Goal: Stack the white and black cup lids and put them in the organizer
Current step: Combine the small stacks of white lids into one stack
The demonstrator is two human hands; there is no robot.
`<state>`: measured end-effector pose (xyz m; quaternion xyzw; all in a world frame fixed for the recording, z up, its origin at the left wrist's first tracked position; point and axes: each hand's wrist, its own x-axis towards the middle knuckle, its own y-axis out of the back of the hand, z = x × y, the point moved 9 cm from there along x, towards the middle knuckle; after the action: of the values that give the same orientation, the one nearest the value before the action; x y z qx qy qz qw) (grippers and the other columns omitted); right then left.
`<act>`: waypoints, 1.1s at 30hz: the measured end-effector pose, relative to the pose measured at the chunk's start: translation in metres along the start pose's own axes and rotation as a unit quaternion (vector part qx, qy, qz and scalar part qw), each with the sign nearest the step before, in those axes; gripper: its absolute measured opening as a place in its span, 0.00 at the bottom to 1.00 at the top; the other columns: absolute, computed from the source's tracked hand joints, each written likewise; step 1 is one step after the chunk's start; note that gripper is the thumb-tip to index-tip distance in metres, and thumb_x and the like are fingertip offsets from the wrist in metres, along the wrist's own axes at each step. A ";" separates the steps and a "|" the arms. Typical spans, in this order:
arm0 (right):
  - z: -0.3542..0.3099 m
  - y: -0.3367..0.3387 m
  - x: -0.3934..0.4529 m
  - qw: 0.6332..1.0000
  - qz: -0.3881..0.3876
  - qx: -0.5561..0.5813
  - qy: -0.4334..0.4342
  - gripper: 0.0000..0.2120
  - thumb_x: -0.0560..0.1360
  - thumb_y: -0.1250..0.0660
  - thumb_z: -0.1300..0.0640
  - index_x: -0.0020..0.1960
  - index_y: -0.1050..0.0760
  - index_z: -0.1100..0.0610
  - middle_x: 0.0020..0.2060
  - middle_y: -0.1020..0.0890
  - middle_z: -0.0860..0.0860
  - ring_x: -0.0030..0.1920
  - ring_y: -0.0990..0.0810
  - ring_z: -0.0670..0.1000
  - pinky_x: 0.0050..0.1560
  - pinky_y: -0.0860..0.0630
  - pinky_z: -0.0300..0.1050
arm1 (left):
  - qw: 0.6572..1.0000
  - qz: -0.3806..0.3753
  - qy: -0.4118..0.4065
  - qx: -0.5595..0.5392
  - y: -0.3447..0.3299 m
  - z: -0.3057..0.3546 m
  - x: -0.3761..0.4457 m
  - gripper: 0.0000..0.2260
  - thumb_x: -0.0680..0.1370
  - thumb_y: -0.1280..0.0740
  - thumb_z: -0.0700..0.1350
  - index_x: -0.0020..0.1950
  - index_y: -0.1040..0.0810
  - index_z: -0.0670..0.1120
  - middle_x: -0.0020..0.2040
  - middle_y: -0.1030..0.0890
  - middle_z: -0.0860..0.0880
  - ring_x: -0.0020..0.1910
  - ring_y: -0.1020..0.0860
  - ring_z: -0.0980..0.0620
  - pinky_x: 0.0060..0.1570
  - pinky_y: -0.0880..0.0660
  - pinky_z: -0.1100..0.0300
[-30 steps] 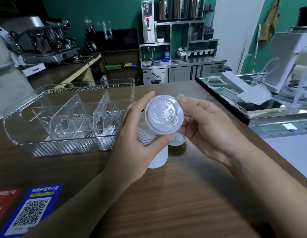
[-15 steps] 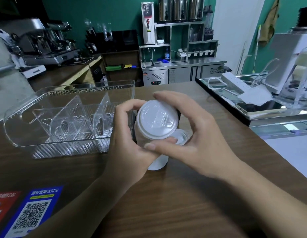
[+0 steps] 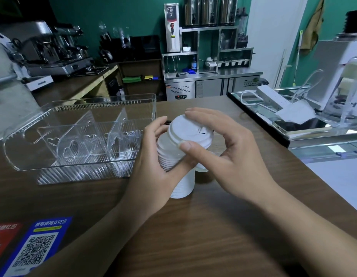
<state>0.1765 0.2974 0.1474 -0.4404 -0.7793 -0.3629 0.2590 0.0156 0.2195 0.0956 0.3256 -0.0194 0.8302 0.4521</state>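
Observation:
A tall stack of white cup lids (image 3: 181, 184) stands on the wooden counter in the middle of the view. My left hand (image 3: 153, 166) wraps round the stack's upper part from the left. My right hand (image 3: 231, 154) holds one white lid (image 3: 190, 131) tilted over the top of the stack, thumb on its near rim and fingers over its far side. A thin dark edge, perhaps a black lid (image 3: 168, 122), shows behind my left fingers. Another white lid (image 3: 201, 168) lies on the counter, mostly hidden under my right hand. The clear plastic organizer (image 3: 23, 136) with dividers sits to the left.
A black-edged glass counter (image 3: 259, 118) with a phone, a power strip and cables runs along the right. QR-code stickers (image 3: 35, 248) lie at the near left corner. An espresso machine (image 3: 49, 50) stands far left.
My right hand took the top lid from above and tilted it over the stack, turning its top face to the right. My left hand slid down round the stack's side.

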 end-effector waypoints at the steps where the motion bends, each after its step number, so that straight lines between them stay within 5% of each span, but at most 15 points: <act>1: 0.003 0.000 0.000 1.000 0.004 -0.004 -0.007 0.25 0.79 0.20 0.49 0.72 0.17 0.56 0.69 0.16 0.47 0.73 0.20 0.45 0.73 0.26 0.38 | 1.000 -0.005 0.012 0.000 -0.002 -0.002 0.000 0.43 0.76 0.17 0.58 0.86 0.36 0.55 0.76 0.20 0.57 0.75 0.19 0.53 0.74 0.21 0.44; 7: 0.013 -0.007 -0.001 0.999 -0.006 -0.015 -0.041 0.22 0.79 0.20 0.48 0.70 0.16 0.54 0.65 0.14 0.44 0.68 0.17 0.45 0.69 0.23 0.39 | 0.999 -0.023 0.040 -0.012 -0.007 -0.005 -0.002 0.50 0.75 0.19 0.58 0.90 0.44 0.59 0.70 0.18 0.63 0.70 0.17 0.59 0.69 0.23 0.60; 11: 0.014 -0.014 -0.003 0.999 -0.028 -0.024 -0.040 0.21 0.79 0.19 0.48 0.68 0.15 0.54 0.63 0.14 0.44 0.66 0.16 0.46 0.66 0.23 0.38 | 0.998 -0.037 0.038 -0.028 -0.012 -0.008 -0.005 0.52 0.76 0.17 0.52 0.91 0.48 0.58 0.72 0.17 0.59 0.72 0.17 0.56 0.74 0.22 0.50; 16: 0.012 -0.018 -0.005 0.998 -0.047 -0.030 -0.027 0.21 0.78 0.19 0.48 0.67 0.14 0.55 0.64 0.14 0.43 0.68 0.16 0.44 0.68 0.22 0.40 | 0.997 -0.056 0.044 -0.030 -0.019 -0.009 -0.009 0.54 0.77 0.16 0.40 0.92 0.49 0.55 0.71 0.19 0.71 0.70 0.17 0.63 0.67 0.22 0.67; 20: 0.020 -0.020 -0.006 0.996 -0.064 -0.001 -0.055 0.21 0.78 0.18 0.50 0.68 0.14 0.54 0.66 0.14 0.42 0.69 0.17 0.42 0.71 0.23 0.41 | 0.997 -0.062 0.046 -0.028 -0.018 -0.010 -0.008 0.53 0.78 0.17 0.40 0.92 0.49 0.57 0.71 0.19 0.70 0.71 0.17 0.60 0.71 0.20 0.60; 27: 0.035 -0.025 -0.006 0.977 -0.118 0.111 -0.135 0.26 0.77 0.17 0.55 0.73 0.17 0.52 0.67 0.13 0.42 0.68 0.15 0.45 0.74 0.21 0.55 | 0.997 -0.064 0.033 -0.019 -0.016 -0.006 -0.006 0.48 0.76 0.18 0.55 0.90 0.42 0.61 0.81 0.24 0.60 0.79 0.23 0.58 0.79 0.24 0.48; 33: 0.043 -0.014 0.001 0.986 -0.093 0.081 -0.113 0.25 0.82 0.24 0.47 0.78 0.22 0.50 0.68 0.15 0.40 0.71 0.18 0.42 0.75 0.23 0.50 | 0.998 -0.060 0.030 0.017 -0.012 -0.002 -0.007 0.43 0.75 0.19 0.60 0.86 0.35 0.61 0.76 0.22 0.67 0.76 0.23 0.63 0.76 0.25 0.59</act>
<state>0.1605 0.3266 0.1175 -0.3816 -0.8679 -0.2690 0.1694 0.0267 0.2224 0.0870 0.3091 0.0281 0.8112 0.4956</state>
